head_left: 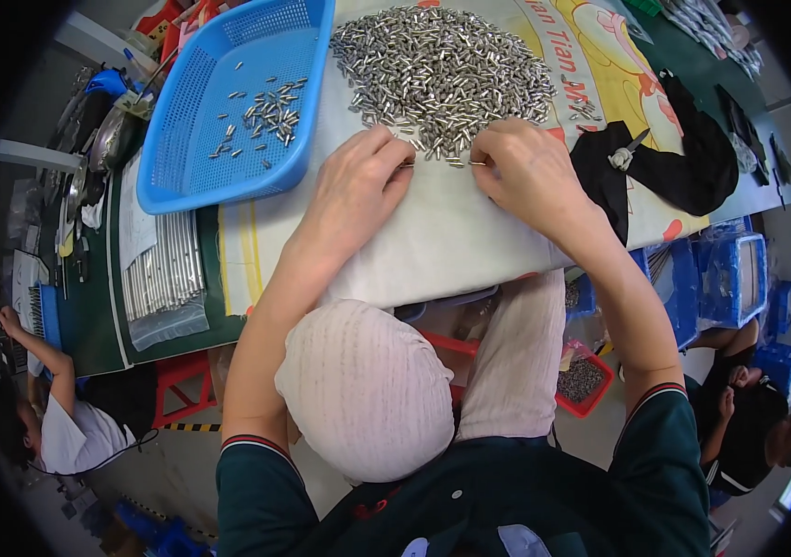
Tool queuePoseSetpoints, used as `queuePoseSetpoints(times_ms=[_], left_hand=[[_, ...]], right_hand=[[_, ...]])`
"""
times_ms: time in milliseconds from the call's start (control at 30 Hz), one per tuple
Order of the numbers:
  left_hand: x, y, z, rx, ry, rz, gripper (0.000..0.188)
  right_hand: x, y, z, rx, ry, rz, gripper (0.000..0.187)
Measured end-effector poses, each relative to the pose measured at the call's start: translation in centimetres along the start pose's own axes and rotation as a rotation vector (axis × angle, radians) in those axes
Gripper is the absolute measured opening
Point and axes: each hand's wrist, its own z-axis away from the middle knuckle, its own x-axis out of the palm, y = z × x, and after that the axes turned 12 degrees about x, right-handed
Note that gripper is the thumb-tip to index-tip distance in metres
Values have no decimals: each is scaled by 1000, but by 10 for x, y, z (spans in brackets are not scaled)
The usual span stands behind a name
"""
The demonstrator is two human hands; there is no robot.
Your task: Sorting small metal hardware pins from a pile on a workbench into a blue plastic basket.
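A broad heap of small silvery metal pins (442, 70) covers the cloth in front of me. At its near left edge my left hand (361, 181) is closed in a pinch, with a small metal pin (406, 165) showing at the fingertips. My right hand (530, 172) is closed the same way at the near right edge, pinching another small metal pin (478, 163). A few loose pins lie on the cloth between the hands. To the left, a blue perforated basket (214, 197) holds a scattering of similar pins.
Black cloth with a small knife (635, 147) lies right of my right hand. Long metal rods (165, 265) rest in a plastic bag at the left. Below the table stand a red bin (590, 395) and blue crates (729, 278). Other people sit at far left and right.
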Motion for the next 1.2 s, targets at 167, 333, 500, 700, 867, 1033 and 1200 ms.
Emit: queuePoseSetpoints(times_ms=[167, 333, 500, 700, 867, 1033, 1200], left_hand=[[2, -3, 0, 130, 27, -159, 14], [3, -6, -1, 90, 79, -86, 14], [2, -8, -8, 104, 171, -66, 13], [2, -4, -7, 72, 19, -29, 9], [-8, 2, -7, 5, -63, 41, 8], [-11, 7, -9, -84, -111, 66, 8], [-5, 7, -7, -45, -69, 117, 7]], right_hand=[[6, -4, 0, -71, 78, 149, 5], [9, -2, 2, -24, 115, 94, 5], [10, -3, 3, -32, 134, 91, 5], [10, -2, 5, -21, 124, 90, 5], [8, -2, 4, -52, 164, 101, 3], [5, -4, 2, -100, 151, 144, 4], [7, 2, 3, -53, 90, 117, 6]])
